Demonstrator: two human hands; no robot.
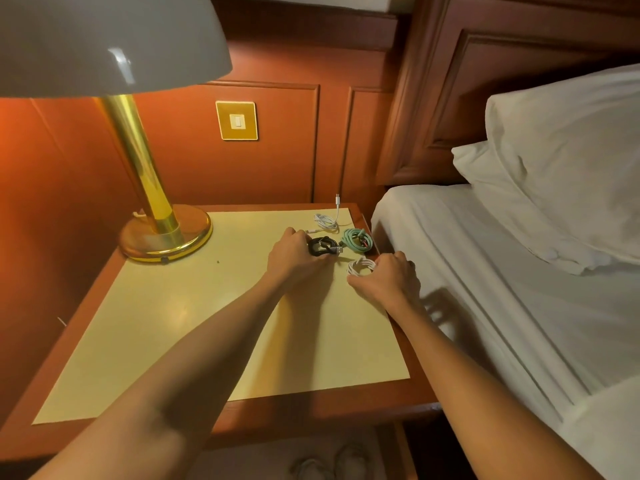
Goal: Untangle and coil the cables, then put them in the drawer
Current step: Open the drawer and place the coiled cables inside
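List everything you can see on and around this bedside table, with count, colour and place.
black cable: one, black, coiled, mid-table
teal cable: one, teal, coiled, by the table's right edge
near white cable: one, white, coiled, in front of the teal one
far white cable: one, white, loosely coiled, back of table, plug end against the wall
lamp: one, brass with white shade, back left
bedside table: one, wood with cream top
wall switch: one, gold plate, wall panel
pillows: two, white, on the bed
bed: one, white sheet, right
left hand: grips black cable
right hand: grips near white cable
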